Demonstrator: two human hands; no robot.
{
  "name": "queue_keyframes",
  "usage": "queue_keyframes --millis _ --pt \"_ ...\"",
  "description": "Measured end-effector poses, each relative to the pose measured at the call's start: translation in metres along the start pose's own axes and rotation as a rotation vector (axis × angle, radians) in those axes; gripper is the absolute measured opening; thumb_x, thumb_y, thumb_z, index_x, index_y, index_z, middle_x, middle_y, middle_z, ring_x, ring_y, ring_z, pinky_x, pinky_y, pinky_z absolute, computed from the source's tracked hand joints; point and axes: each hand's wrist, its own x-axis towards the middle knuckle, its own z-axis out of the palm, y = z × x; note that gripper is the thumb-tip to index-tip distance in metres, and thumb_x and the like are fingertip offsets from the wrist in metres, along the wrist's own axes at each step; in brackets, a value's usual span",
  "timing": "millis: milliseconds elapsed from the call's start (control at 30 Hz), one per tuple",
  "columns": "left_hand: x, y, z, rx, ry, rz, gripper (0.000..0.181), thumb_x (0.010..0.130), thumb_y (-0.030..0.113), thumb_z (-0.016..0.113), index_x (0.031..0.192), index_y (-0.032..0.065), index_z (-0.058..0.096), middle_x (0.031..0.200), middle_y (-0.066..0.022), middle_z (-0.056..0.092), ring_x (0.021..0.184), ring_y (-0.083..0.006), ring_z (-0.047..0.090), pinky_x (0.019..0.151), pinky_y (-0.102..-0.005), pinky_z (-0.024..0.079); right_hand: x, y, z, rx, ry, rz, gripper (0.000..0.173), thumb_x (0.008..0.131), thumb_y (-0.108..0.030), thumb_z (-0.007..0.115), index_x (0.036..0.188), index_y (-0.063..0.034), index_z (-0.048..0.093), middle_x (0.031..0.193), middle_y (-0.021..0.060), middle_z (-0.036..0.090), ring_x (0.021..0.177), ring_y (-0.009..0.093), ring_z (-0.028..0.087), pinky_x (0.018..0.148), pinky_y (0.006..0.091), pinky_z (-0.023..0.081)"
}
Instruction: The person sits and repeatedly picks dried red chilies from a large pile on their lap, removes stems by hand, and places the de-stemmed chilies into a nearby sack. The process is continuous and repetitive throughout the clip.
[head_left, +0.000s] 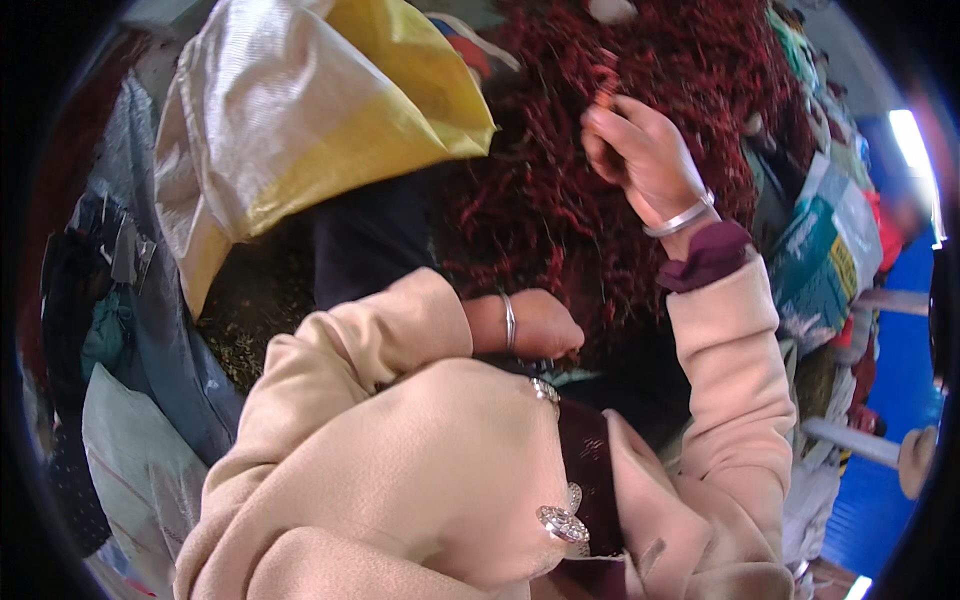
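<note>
A heap of dried red chillies (555, 195) spreads before me, dark red with thin pale stems among them. My right hand (637, 150) is over the heap with thumb and fingers pinched on a red chilli (606, 79), whose curved end sticks out past the fingertips. Close to my body, at the near edge of the heap, my left hand (536, 326) is curled with its fingers turned away. Whatever may be inside that hand is hidden. Each wrist wears a silver-coloured bangle.
A white and yellow woven sack (300, 112) stands at the upper left. Below it lies a patch of small brownish bits (240, 337). Another white sack (139, 450) is at the lower left. A teal and white printed bag (821, 255) lies to the right, near a blue surface (896, 360).
</note>
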Motion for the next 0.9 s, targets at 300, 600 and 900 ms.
queue_keyframes --millis 300,600,900 --pt "-0.019 -0.009 -0.017 0.049 0.019 -0.049 0.009 0.061 0.016 0.047 0.063 0.0087 0.051 0.057 -0.0127 0.052 0.055 -0.0293 0.053 0.047 -0.0388 0.040 0.045 0.019 0.019 -0.237 0.018 -0.034 0.019 0.078 -0.019 0.047 0.087 -0.0040 0.053 0.067 -0.0002 0.054 0.054 0.004 0.046 0.046 0.0156 0.035" --pt "-0.003 -0.030 0.006 0.252 0.005 -0.223 0.026 0.066 0.012 0.047 0.091 0.0081 0.051 0.080 -0.0104 0.054 0.079 -0.0263 0.051 0.068 -0.0368 0.040 -0.117 0.109 -0.134 -0.434 0.472 0.452 0.019 0.076 -0.021 0.045 0.080 -0.0041 0.054 0.063 -0.0008 0.052 0.052 0.005 0.045 0.046 0.0170 0.034" --pt "0.007 -0.041 0.029 0.095 0.256 -0.281 0.032 0.070 0.010 0.046 0.102 0.0064 0.047 0.105 -0.0130 0.045 0.099 -0.0277 0.040 0.086 -0.0332 0.032 -0.132 0.182 -0.120 -1.221 0.274 0.213 0.033 0.070 -0.025 0.051 0.097 -0.0073 0.050 0.095 0.0142 0.050 0.088 0.028 0.047 0.073 0.0342 0.040"
